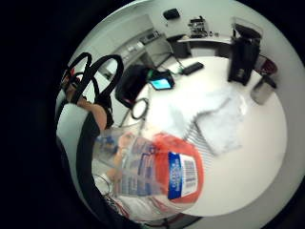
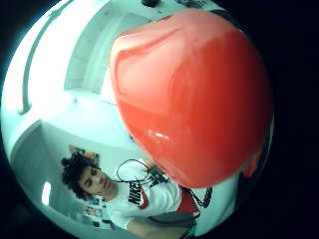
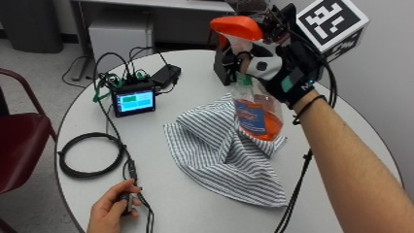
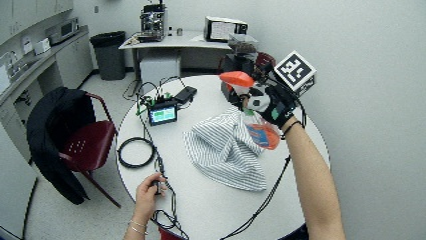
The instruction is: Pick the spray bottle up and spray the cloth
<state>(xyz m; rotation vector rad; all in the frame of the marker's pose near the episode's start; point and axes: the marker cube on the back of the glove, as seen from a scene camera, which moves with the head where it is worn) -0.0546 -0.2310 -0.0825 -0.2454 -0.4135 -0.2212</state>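
The spray bottle (image 3: pixel 257 114) is clear with orange liquid, a blue label and an orange spray head (image 3: pixel 236 27). My gloved right hand (image 3: pixel 279 63) grips its neck and holds it in the air above the table, tilted, nozzle pointing left. A striped grey-and-white cloth (image 3: pixel 220 153) lies crumpled on the round white table (image 3: pixel 181 204), below and left of the bottle. The bottle body (image 1: pixel 157 176) fills the little finger side palm view, with the cloth (image 1: pixel 217 121) beyond it. The orange head (image 2: pixel 192 94) fills the thumb side view.
A small screen device (image 3: pixel 134 101) with cables sits at the table's left, a coiled black cable (image 3: pixel 91 155) near the left edge. A black box (image 3: pixel 224 65) stands behind the bottle. The bare left hand (image 3: pixel 113 208) rests at the front edge on a cable. A dark red chair (image 3: pixel 19 131) stands left.
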